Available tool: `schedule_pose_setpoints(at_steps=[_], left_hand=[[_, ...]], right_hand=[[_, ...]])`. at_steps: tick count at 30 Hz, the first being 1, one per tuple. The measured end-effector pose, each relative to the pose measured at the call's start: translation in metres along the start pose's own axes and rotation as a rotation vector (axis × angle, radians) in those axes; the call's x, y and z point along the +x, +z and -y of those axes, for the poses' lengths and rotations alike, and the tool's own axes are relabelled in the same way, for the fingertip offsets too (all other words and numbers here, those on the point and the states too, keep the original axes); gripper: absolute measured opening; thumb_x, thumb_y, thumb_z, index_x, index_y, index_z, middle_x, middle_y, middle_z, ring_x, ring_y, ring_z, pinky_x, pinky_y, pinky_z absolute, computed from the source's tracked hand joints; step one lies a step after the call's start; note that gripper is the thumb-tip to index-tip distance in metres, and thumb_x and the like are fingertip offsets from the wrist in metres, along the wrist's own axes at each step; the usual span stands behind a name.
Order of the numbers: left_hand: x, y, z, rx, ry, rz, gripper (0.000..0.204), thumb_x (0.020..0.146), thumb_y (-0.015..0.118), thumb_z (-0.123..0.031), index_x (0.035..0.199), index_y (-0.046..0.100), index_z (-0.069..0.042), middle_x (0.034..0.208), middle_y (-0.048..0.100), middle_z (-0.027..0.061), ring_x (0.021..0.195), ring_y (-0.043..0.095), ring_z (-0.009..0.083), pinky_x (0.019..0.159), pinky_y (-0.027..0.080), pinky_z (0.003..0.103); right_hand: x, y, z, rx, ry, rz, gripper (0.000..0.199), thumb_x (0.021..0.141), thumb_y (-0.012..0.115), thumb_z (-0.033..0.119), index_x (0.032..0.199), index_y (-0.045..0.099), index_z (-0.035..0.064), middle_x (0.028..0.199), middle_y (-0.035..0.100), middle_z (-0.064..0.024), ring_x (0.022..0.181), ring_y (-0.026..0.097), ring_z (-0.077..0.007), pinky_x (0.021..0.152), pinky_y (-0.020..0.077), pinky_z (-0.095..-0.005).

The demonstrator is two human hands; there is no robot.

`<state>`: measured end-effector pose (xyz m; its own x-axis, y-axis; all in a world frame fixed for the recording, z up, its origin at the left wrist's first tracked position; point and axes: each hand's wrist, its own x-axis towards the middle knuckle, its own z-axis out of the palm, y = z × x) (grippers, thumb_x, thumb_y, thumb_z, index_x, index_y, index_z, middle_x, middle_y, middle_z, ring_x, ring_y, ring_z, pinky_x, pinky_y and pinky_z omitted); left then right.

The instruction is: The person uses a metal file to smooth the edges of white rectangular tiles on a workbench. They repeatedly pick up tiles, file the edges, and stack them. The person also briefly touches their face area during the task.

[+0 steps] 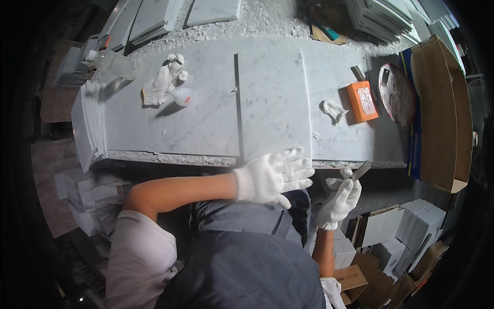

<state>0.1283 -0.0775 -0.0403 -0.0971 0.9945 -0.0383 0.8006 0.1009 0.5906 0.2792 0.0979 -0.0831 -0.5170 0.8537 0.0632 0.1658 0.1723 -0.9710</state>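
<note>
My left hand [275, 177], in a white knit glove, lies with its fingers stretched out toward the right. It is over the near end of a pale grey-veined marble slab [272, 98], and its palm side is hidden. The slab lies on the bench top, with a dark gap or shadow along its left side. Beyond the bench's front edge, my right hand [339, 198], gloved alike, is closed on a short, flat grey strip [361, 171]. The strip looks like a small blade or scraper and points up and to the right.
Left on the bench are spare white gloves [160, 82], a small translucent cup [182, 96] and a clear bottle [116, 64]. At right lie a crumpled white rag [333, 110], an orange block [362, 101], a round powder-coated dish [396, 94] and a cardboard box [442, 113]. Stacked slabs [378, 18] stand behind.
</note>
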Motion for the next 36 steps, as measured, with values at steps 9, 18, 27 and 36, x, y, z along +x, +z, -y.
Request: schedule_pose_setpoints(at_steps=[9,18,27,36], left_hand=[[0.037,-0.081,0.146,0.809,-0.553,-0.052,0.074,0.102,0.027,-0.061,0.163,0.024,-0.019,0.171,0.018,0.0071,0.158,0.013,0.0258,0.128,0.003,0.045],[0.062,-0.039,0.085,0.777,-0.371,0.116,0.080,0.101,0.033,-0.063,0.160,0.029,-0.009,0.166,0.028,0.0156,0.154,0.025,0.0340,0.125,0.019,0.047],[-0.038,0.013,-0.037,0.187,0.077,-0.113,0.051,0.086,0.067,-0.048,0.125,0.067,-0.016,0.134,0.062,0.0080,0.135,0.050,0.0265,0.115,0.036,0.043],[-0.107,0.029,-0.038,-0.010,-0.366,-0.702,0.020,0.093,0.068,-0.030,0.098,0.074,-0.012,0.080,0.069,0.0070,0.077,0.068,0.0282,0.071,0.056,0.039]], right_hand=[[-0.008,-0.007,0.013,0.183,0.230,0.075,0.037,0.107,0.054,0.030,0.124,0.055,-0.0028,0.109,0.070,-0.0123,0.076,0.066,-0.0136,0.078,0.0550,-0.0301],[-0.017,-0.019,0.000,0.205,0.196,0.081,0.035,0.106,0.056,0.029,0.124,0.055,-0.0020,0.110,0.069,-0.0105,0.075,0.065,-0.0129,0.074,0.0550,-0.0305],[-0.004,-0.016,0.006,0.103,0.110,0.106,0.035,0.106,0.057,0.029,0.120,0.059,-0.0032,0.090,0.070,-0.0084,0.074,0.064,-0.0130,0.077,0.0534,-0.0311],[-0.009,-0.007,0.002,0.155,0.187,0.113,0.034,0.107,0.056,0.028,0.120,0.059,-0.0024,0.085,0.069,-0.0074,0.074,0.064,-0.0130,0.075,0.0531,-0.0293]])
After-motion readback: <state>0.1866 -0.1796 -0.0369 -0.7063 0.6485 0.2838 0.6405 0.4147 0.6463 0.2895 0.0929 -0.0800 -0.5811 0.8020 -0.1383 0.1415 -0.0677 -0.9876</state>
